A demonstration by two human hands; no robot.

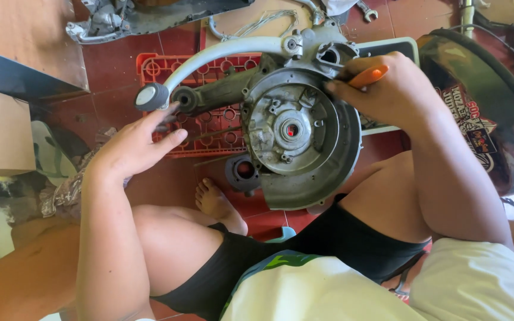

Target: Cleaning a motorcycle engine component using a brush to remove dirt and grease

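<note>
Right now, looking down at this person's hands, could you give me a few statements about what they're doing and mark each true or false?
1. The right hand grips an orange-handled tool. True.
2. The left hand is closed around a hammer. False: its fingers are spread open, near the end of the grey curved lever.
3. The grey engine casing lies over a red plastic crate. True.
4. The person wears shoes. False: a bare foot shows below the casing.
</note>
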